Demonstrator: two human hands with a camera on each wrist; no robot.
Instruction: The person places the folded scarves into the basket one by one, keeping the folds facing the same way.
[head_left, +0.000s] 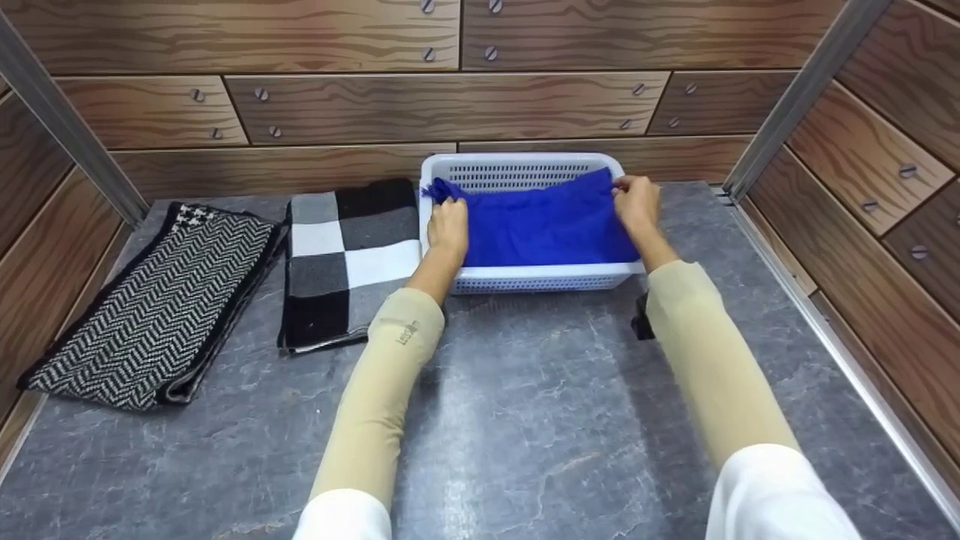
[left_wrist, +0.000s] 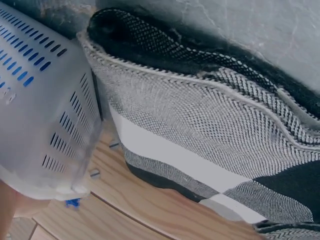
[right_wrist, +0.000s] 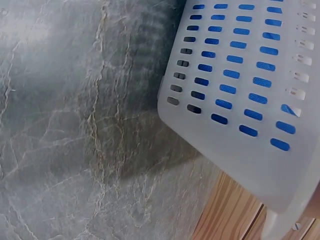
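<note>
A blue fringed scarf (head_left: 551,225) lies in the white plastic basket (head_left: 540,279), its far edge raised at both corners. My left hand (head_left: 449,225) grips the bunched corner at the basket's left side. At the right side my right hand (head_left: 637,206) pinches the other corner between thumb and fingers. Through the slots of the basket wall (right_wrist: 240,80), blue fabric shows in the right wrist view. Only a bit of my left hand (left_wrist: 25,205) appears in the left wrist view, by the basket rim; its fingertips are hidden there.
Left of the basket lies a folded black, grey and white checked scarf (head_left: 352,262). Farther left is a folded herringbone scarf (head_left: 161,307). Wood-patterned walls (head_left: 450,109) enclose the grey marbled tabletop (head_left: 525,405) at the back and sides.
</note>
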